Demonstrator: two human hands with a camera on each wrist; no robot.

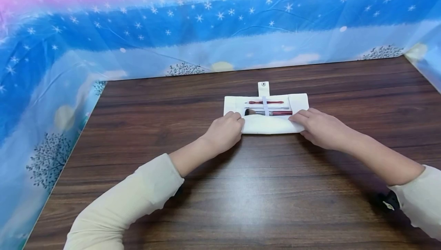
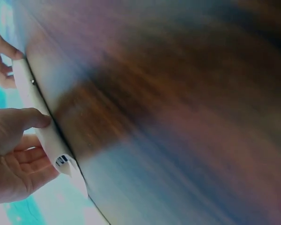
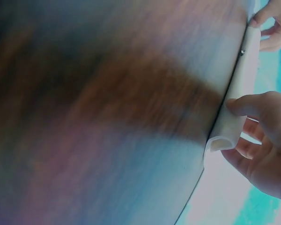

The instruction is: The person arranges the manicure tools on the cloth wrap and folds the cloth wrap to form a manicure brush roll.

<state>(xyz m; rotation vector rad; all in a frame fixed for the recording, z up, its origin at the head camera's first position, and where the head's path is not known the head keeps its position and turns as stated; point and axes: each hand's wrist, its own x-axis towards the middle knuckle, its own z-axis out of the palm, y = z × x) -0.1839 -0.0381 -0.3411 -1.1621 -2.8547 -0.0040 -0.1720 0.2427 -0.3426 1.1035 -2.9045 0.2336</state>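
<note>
A white fabric brush roll (image 1: 268,125) lies partly open on the table in the head view, its near side folded over. My left hand (image 1: 225,130) grips the left end of that fold, and my right hand (image 1: 322,129) grips the right end. In both wrist views, each thumb presses the near face of the rolled fabric (image 2: 47,140) while the fingers curl behind it. On the open part lie a makeup brush (image 1: 280,113) with a red handle, a slim silver tool (image 1: 279,108) and a slim red tool (image 1: 255,102). A pale strap (image 1: 265,100) crosses them.
A tab (image 1: 263,88) with a metal snap sticks out from the roll's far edge. The dark wood-grain table (image 1: 220,188) extends around it. Behind and to the left hangs a blue and pink snowflake-patterned cloth (image 1: 193,24). A small dark object (image 1: 391,200) shows by the right sleeve.
</note>
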